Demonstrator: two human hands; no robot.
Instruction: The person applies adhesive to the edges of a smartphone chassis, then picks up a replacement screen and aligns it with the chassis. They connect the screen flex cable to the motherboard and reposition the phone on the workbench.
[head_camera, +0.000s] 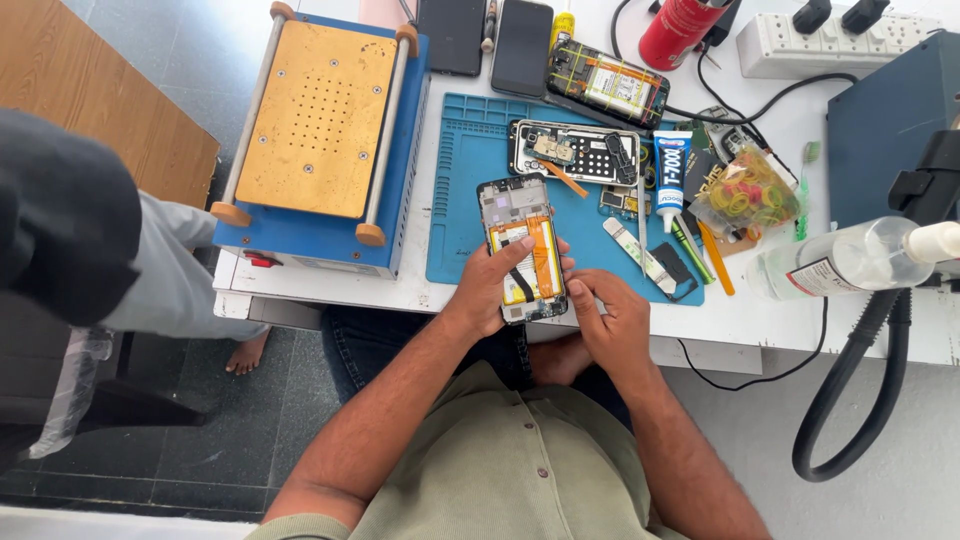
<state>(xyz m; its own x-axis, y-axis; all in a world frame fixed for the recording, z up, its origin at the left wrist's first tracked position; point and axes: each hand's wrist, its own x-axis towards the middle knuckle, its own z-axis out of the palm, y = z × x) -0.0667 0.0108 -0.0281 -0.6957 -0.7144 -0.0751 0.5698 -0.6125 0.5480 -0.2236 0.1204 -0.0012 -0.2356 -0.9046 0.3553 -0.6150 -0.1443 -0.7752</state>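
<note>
Opened smartphone, back cover off, at the near edge of our blue repair mat.
We grasp it with our left hand; our right hand pinches its lower edge. Next move likely needs fine fingertip work at the yellow battery.

opened phone — back off, yellow battery showing | upright over mat edge

Blue heating plate machine, glue tube, bag of what look like rubber bands, clear bottle, red can
</note>
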